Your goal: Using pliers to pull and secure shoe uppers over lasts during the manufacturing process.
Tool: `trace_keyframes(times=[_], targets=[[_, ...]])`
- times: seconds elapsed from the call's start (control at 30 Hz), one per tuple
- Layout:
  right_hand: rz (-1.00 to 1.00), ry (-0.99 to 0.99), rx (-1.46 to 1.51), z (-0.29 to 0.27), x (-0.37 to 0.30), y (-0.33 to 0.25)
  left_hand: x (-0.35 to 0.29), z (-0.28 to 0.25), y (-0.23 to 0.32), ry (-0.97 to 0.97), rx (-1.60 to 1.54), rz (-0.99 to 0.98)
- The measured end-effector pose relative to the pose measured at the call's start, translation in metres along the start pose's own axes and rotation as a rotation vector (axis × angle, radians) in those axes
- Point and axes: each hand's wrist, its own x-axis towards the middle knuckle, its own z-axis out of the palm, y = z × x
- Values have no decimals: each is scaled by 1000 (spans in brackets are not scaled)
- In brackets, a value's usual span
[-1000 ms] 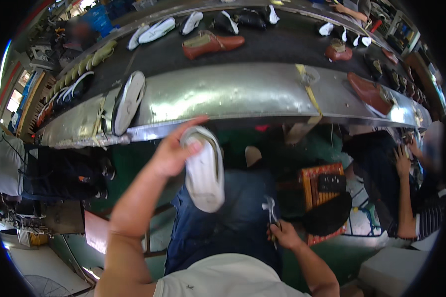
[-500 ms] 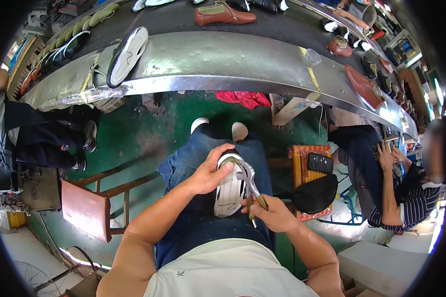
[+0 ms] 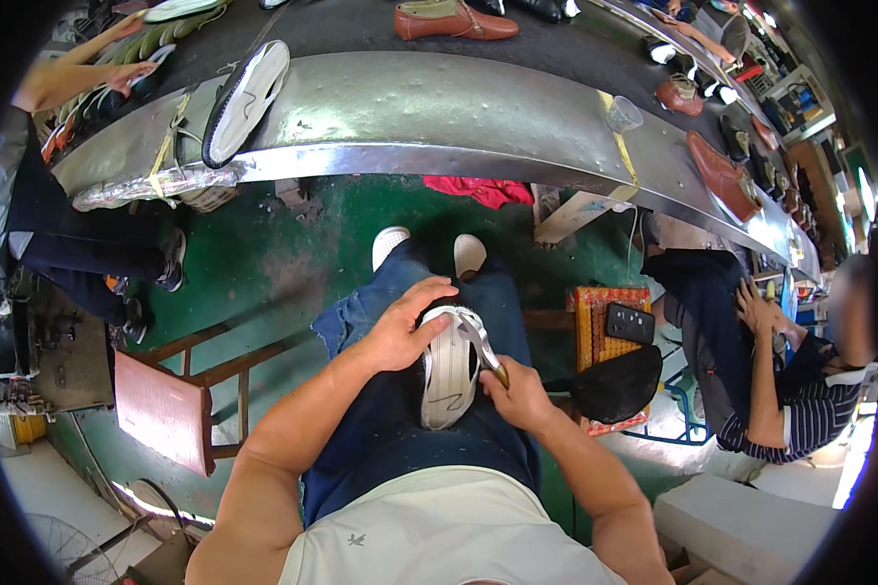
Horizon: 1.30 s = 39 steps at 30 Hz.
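On my lap lies a shoe (image 3: 449, 385), sole side up, its pale underside marked with a dark line and its upper's edge gathered round the far end. My left hand (image 3: 405, 327) holds that end, fingers over the far left rim and thumb beside the gathered edge. Curved-jawed lasting pincers (image 3: 484, 347) are in my right hand (image 3: 519, 396), closed round the handles. The jaws meet the shoe's far right edge; exactly what they bite is too small to tell.
Ahead runs a metal-edged bench (image 3: 380, 102) bearing an upturned shoe (image 3: 248, 103) and brown shoes (image 3: 457, 21). A stool (image 3: 164, 409) stands left; a phone (image 3: 630, 324) lies on a beaded seat (image 3: 595, 336) at right. Co-workers are at both sides.
My right hand has closed up round the pincers' handles, which were spread before, and the jaws sit at the shoe's edge. My left thumb has shifted. The left co-worker's arms now reach over the bench.
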Motion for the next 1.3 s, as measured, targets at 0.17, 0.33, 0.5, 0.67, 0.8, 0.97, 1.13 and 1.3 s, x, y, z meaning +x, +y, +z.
trace_keyframes(times=[0.17, 0.33, 0.5, 0.67, 0.8, 0.97, 1.13, 1.3], targets=[[-302, 234, -159, 15, -10, 10, 0, -7, 12, -48, -20, -3], [-115, 113, -379, 0, -35, -38, -3, -1, 26, -34, -392, -315], [-170, 42, -357, -22, -19, -28, 4, 14, 4, 102, -476, -397], [80, -112, 94, -59, -30, -75, 4, 7, 6, 94, -425, -387], [-156, 125, -358, -26, 11, -53, 7, 2, 2, 4, -322, -346], [120, -52, -51, -41, 8, -39, 7, -9, 8, -91, -397, -409], [189, 174, -25, -6, 25, -3, -23, 26, -12, 99, -353, -346], [45, 14, 590, 3, 17, 49, -45, 53, 2, 227, 62, -53]])
